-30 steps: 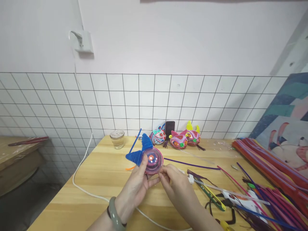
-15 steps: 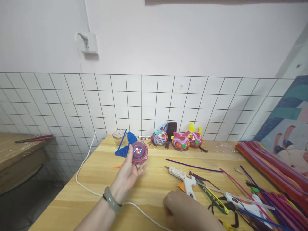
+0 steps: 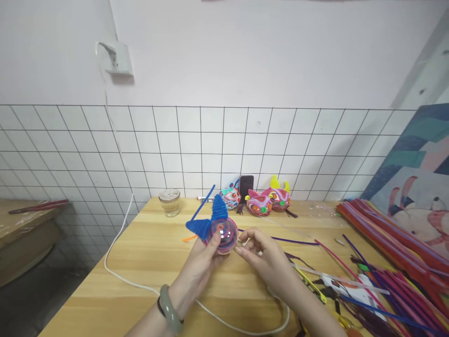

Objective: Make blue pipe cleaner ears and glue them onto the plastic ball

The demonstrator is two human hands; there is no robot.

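Observation:
A clear plastic ball [image 3: 228, 238], lined inside with pink and purple coils, is in my left hand [image 3: 203, 262], thumb across its front and fingers behind it. Two blue pipe-cleaner fins [image 3: 219, 210] stick out from its upper left side, and a loose blue pipe cleaner [image 3: 203, 202] shows beside them. At the ball's right edge, my right hand [image 3: 264, 257] pinches with thumb and forefinger; the small part between the tips is mostly hidden. Part of the glue gun seen earlier lies out of sight behind my right hand and forearm.
Several fish-like pipe-cleaner balls [image 3: 258, 202] and a phone [image 3: 247, 187] stand along the tiled wall. A glass cup [image 3: 170, 203] is at the back left. Pipe cleaners [image 3: 396, 243] crowd the right side. A white cable [image 3: 131, 282] crosses the table's front.
My left hand has brought the ball to the right and slightly lower. My right hand has risen from the table near the glue gun to the ball's right edge. The view has shifted slightly.

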